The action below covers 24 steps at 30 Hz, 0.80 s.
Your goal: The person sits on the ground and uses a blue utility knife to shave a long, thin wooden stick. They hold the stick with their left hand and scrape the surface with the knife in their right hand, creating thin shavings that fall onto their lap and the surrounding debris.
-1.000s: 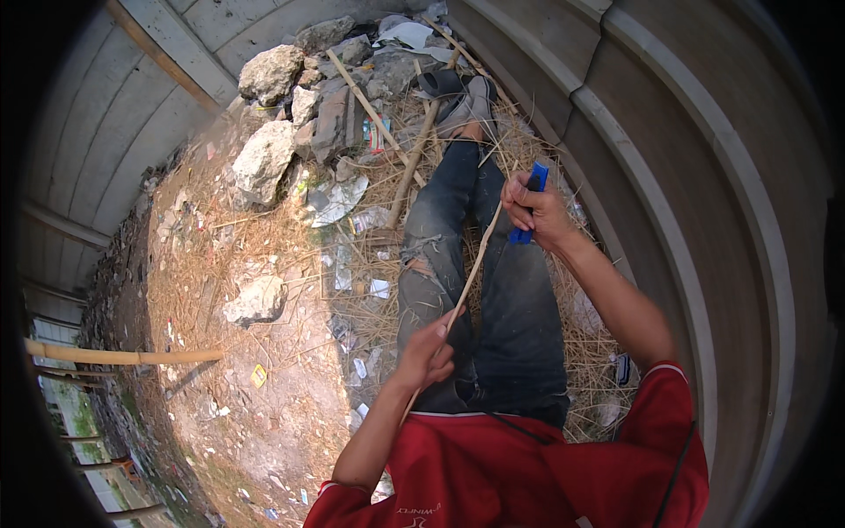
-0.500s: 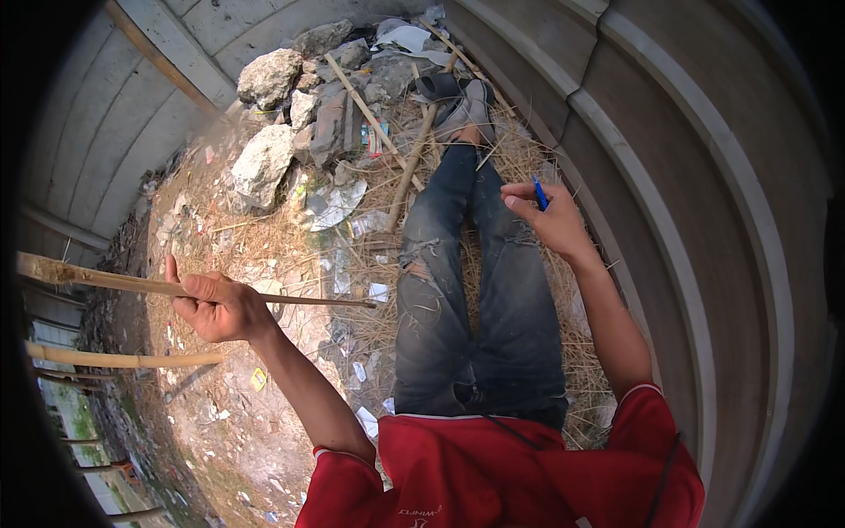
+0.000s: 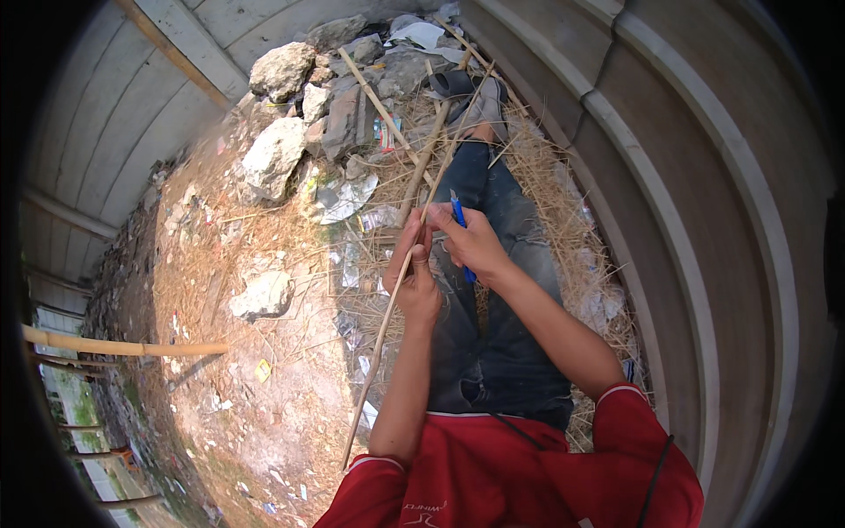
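Held 1 long, thin, tan wooden strip on a slant in the curled left hand; gripped 1 blue plastic cutter in the right hand. Looked light, bendy, best held mid-strip.

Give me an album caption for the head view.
Left hand grips a long thin tan stick; right hand holds a slim blue cutter.

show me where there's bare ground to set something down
Barest is the sunlit dirt between the lone pale rock, the yellow scrap and the thin stick, though small litter dots it. Around the shoes it is crowded with stones, poles and straw.
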Tool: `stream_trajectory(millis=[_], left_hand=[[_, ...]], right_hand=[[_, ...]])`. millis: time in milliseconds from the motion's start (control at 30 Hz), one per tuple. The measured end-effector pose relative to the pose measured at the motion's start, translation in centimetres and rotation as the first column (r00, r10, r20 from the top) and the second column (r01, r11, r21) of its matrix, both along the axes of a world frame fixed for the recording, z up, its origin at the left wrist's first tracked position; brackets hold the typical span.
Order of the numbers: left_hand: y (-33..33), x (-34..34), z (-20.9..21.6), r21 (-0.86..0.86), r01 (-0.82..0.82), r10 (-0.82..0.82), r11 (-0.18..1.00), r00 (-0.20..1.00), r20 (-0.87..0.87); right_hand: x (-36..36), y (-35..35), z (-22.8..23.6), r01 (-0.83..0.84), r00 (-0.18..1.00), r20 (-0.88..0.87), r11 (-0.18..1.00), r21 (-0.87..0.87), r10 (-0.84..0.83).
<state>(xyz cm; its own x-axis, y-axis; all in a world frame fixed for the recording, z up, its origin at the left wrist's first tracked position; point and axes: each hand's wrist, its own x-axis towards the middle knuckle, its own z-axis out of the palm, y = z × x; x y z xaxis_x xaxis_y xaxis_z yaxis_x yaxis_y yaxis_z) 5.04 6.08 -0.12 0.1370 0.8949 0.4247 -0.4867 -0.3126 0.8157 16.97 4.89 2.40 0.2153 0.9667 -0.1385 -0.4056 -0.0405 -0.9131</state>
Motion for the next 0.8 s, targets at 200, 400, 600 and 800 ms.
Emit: stream_trajectory(millis=[200,400,600,800], left_hand=[[-1.6,-0.4,-1.3,0.050,0.089,-0.072,0.995,0.961,-0.265],[-3.5,-6.3,-2.5,-0.534,0.399,-0.462,0.745,0.887,0.019],[-5.4,-8.6,0.2,-0.566,0.495,-0.646,0.659,0.758,-0.089],[-6.8,-6.1,1.6,-0.505,0.297,-0.537,0.811,0.721,-0.439]], right_hand=[[2.3,1.7,-1.7,-0.013,0.998,-0.063,1.000,-0.024,0.011],[4.3,3.4,0.8,0.055,0.997,0.050,0.998,0.043,-0.057],[6.3,4.6,2.9,0.164,0.927,0.326,0.982,0.092,-0.185],[5.6,3.7,3.1,0.175,0.799,0.557,0.975,0.140,-0.224]])
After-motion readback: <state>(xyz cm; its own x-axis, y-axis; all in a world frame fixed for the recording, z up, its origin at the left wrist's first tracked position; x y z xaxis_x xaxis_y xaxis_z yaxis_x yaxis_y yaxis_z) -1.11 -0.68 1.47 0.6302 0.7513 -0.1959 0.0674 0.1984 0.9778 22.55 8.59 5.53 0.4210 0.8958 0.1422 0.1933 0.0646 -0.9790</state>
